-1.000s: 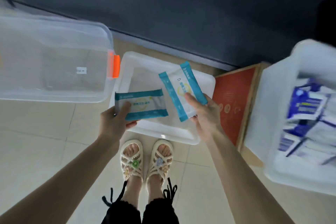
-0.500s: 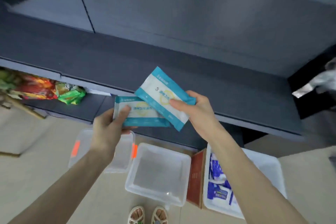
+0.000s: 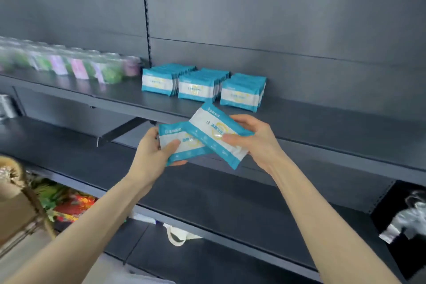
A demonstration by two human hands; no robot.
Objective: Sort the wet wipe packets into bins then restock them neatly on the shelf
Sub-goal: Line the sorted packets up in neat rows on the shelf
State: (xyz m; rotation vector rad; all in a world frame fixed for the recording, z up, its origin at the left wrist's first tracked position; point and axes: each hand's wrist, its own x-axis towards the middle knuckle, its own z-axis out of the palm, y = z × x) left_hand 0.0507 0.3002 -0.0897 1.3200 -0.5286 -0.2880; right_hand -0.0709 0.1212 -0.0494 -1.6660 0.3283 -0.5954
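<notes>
My left hand (image 3: 156, 154) gripped 1 flat teal-and-white wet wipe packet (image 3: 178, 145), my right hand (image 3: 251, 143) another (image 3: 216, 134), overlapping before the dark metal shelf (image 3: 322, 127). Pushed in carelessly, they could topple the 3 standing rows (image 3: 200, 86).

A blurred row of clear packets with green and pink contents (image 3: 69, 64) lines the upper left shelf; colourful red-and-green packaged goods (image 3: 69, 203) sit low at left; a crumpled clear plastic bag (image 3: 408, 219) (lower right) lies against black; a white fabric loop handle (image 3: 177, 236) hangs below.
</notes>
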